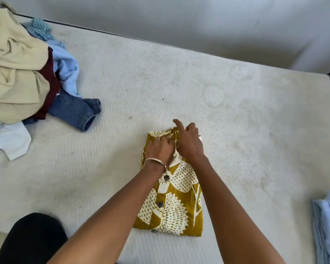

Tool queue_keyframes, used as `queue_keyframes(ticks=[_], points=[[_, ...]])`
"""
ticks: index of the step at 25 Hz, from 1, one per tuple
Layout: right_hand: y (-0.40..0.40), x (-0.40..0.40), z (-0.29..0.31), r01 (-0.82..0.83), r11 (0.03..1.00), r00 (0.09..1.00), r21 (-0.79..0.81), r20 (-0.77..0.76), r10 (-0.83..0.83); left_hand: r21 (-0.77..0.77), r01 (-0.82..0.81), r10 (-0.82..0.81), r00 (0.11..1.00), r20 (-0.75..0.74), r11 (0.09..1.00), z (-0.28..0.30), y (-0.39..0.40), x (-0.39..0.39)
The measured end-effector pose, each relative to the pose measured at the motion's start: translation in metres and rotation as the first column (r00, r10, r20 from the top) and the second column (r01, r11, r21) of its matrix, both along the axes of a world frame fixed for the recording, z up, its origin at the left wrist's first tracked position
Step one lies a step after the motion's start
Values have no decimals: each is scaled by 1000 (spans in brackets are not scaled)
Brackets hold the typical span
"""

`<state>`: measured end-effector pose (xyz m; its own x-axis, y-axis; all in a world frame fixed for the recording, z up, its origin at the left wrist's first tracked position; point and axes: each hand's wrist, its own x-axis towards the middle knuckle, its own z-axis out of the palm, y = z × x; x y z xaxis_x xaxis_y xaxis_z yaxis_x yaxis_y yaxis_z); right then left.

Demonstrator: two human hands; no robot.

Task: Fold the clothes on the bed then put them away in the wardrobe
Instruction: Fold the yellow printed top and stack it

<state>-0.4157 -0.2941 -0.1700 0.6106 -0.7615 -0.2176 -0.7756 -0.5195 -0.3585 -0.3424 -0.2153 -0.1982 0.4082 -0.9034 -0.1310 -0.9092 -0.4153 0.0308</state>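
On bed — both hands at folded shirt's far edge.

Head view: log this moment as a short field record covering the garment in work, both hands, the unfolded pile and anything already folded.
garment in work: mustard patterned shirt, folded into a compact rectangle, buttons up, on the mattress
left hand: bangle on the wrist, fingers pressing the shirt's far end near the collar
right hand: over the collar, fingers curled, index raised; grip unclear
unfolded pile: far left; beige top over maroon, light blue and denim pieces
folded item: light blue garment at the right edge
wardrobe: not in view
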Motion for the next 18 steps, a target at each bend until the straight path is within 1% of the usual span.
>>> queue_keyframes(ticks=[1, 2, 3, 4, 5, 6, 7, 8, 9, 10, 11, 12, 13, 14, 15, 16, 17, 18], points=[[-8, 3, -2, -47, 999, 996, 9, -74, 48, -41, -52, 51, 998, -27, 998, -2, -2, 3], [-17, 4, -5, -71, 997, 989, 34, -124, 75, -92, -136, 126, 987, -102, 986, -4, -2, 9], [-24, 2, -9, -76, 995, 986, 65, -141, 84, -159, -252, 217, 954, -208, 955, -3, 0, 14], [-29, -1, -11, -65, 993, 991, 101, -109, 76, -207, -404, 321, 883, -342, 891, -4, 3, 20], [-33, -5, -15, -29, 990, 999, 138, -32, 34, -209, -589, 431, 749, -503, 781, -4, 5, 26], [-35, -10, -17, 34, 985, 997, 169, 65, -45, -134, -767, 512, 536, -671, 627, -4, 7, 31], [-36, -16, -19, 112, 975, 979, 193, 147, -142, 8, -895, 517, 251, -818, 446, -4, 7, 36], [-36, -21, -18, 189, 958, 951, 216, 202, -233, 178, -944, 434, -42, -900, 278, -4, 7, 41], [-35, -27, -18, 252, 935, 922, 252, 230, -310, 336, -926, 319, -271, -908, 170, -2, 9, 44], [-33, -34, -17, 312, 903, 891, 295, 240, -386, 437, -890, 239, -399, -885, 131, -1, 11, 47], [-32, -39, -17, 377, 858, 845, 350, 250, -473, 482, -867, 206, -453, -867, 125, -2, 14, 49], [-32, -44, -17, 435, 803, 781, 408, 272, -562, 490, -860, 198, -461, -865, 141, -4, 16, 51], [-32, -47, -18, 479, 742, 702, 469, 303, -644, 462, -869, 204, -428, -881, 175, -5, 17, 51], [-33, -48, -18, 499, 693, 635, 520, 325, -701, 390, -893, 229, -341, -912, 226, -6, 17, 52], [-35, -47, -17, 500, 666, 601, 554, 332, -727, 278, -913, 280, -194, -940, 300, -4, 16, 53], [-36, -45, -15, 488, 664, 603, 567, 331, -726, 142, -903, 339, 4, -941, 405, -1, 12, 54], [-37, -42, -14, 465, 668, 619, 581, 326, -714, 12, -847, 377, 223, -899, 531, 0, 7, 57], [-38, -38, -13, 445, 656, 622, 610, 317, -716, -66, -757, 398, 414, -818, 651, 2, 0, 61]])
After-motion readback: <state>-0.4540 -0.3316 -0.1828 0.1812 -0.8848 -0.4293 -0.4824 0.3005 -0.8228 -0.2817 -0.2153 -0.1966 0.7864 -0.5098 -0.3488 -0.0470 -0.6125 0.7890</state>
